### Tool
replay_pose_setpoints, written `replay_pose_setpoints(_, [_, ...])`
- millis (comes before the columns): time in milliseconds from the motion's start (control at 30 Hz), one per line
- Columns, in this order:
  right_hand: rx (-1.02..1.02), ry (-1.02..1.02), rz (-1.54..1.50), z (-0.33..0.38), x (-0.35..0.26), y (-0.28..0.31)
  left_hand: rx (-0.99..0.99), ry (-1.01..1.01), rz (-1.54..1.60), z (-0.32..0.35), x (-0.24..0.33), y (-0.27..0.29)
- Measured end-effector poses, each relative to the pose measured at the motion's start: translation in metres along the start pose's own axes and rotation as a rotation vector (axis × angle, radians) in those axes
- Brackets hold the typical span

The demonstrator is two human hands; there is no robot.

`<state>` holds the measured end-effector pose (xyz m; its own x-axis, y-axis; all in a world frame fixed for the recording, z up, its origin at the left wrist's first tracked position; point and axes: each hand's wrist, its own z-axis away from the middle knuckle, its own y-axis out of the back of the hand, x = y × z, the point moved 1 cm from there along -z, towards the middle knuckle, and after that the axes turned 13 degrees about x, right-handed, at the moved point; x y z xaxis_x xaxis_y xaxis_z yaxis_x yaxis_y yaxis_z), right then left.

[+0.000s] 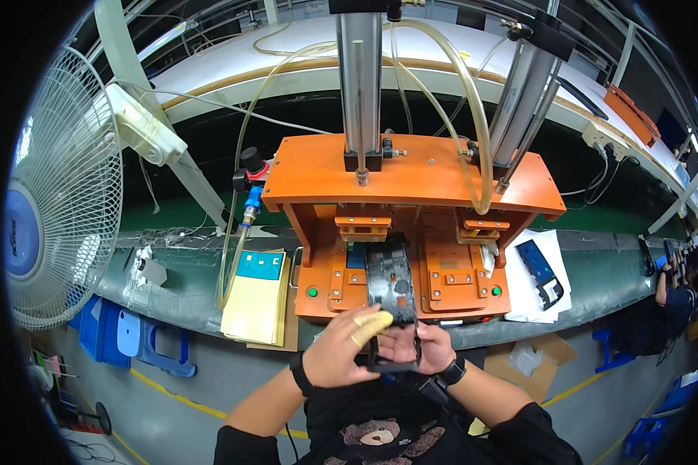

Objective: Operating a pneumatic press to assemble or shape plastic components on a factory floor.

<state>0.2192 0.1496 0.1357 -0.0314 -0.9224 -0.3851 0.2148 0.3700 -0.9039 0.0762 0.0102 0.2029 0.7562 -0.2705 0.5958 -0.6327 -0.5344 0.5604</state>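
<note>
In front of the orange press (411, 170) I hold a long black and grey plastic frame (390, 283) with cut-outs, tilted up toward the machine. Its far end reaches over the press's left bed, and an open window at its near end shows my palm. My left hand (345, 349), with yellow covers on some fingers, grips the near left side. My right hand (433, 350) is closed round the near right side, thumb along the edge. A blue piece (355, 256) shows on the left bed, partly behind the frame. The right bed (450, 280) carries small orange blocks.
Yellow sheets (254, 314) with a blue piece on top lie left of the press. At the right, a similar black frame (540, 273) rests on white paper (560, 260). A fan (62, 170) stands far left. Air hoses hang round the cylinders. Another person (671, 310) sits far right.
</note>
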Motion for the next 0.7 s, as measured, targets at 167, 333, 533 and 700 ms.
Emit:
replay_pose_setpoints(167, [0.071, 0.133, 0.235, 0.013, -0.005, 0.006, -0.019, 0.011, -0.104, -0.030, -0.045, 0.025])
replay_pose_setpoints(333, [0.217, 0.208, 0.460, 0.050, 0.001, 0.035, -0.153, 0.094, -0.191, -0.060, -0.071, 0.040])
replay_pose_setpoints(533, [0.343, 0.260, 0.554, 0.097, 0.011, 0.081, -0.265, 0.061, -0.208, -0.061, -0.082, 0.033])
replay_pose_setpoints(700, [0.406, 0.262, 0.659, 0.108, 0.009, 0.093, -0.289, 0.051, -0.262, -0.063, -0.072, 0.040])
